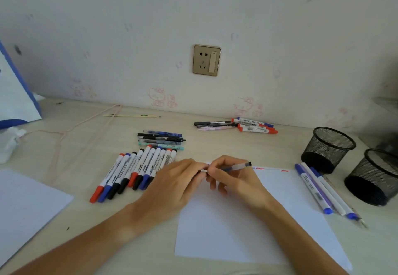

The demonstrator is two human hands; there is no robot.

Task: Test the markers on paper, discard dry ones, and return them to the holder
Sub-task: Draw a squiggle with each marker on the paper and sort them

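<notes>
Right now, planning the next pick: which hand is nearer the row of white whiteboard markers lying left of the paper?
Left. The left hand touches the row of markers; the right hand lies beyond it, apart.

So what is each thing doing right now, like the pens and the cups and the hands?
Right hand: grips a clear pen.
Clear pen: held nearly flat over the paper's top edge.
Left hand: fingertips meet the pen's hidden end; what they hold cannot be told.
Paper: flat, red and blue marks along the top.
Mesh holders: two, upright, no pens showing inside.
Marker row: lying on the desk, capped.
</notes>
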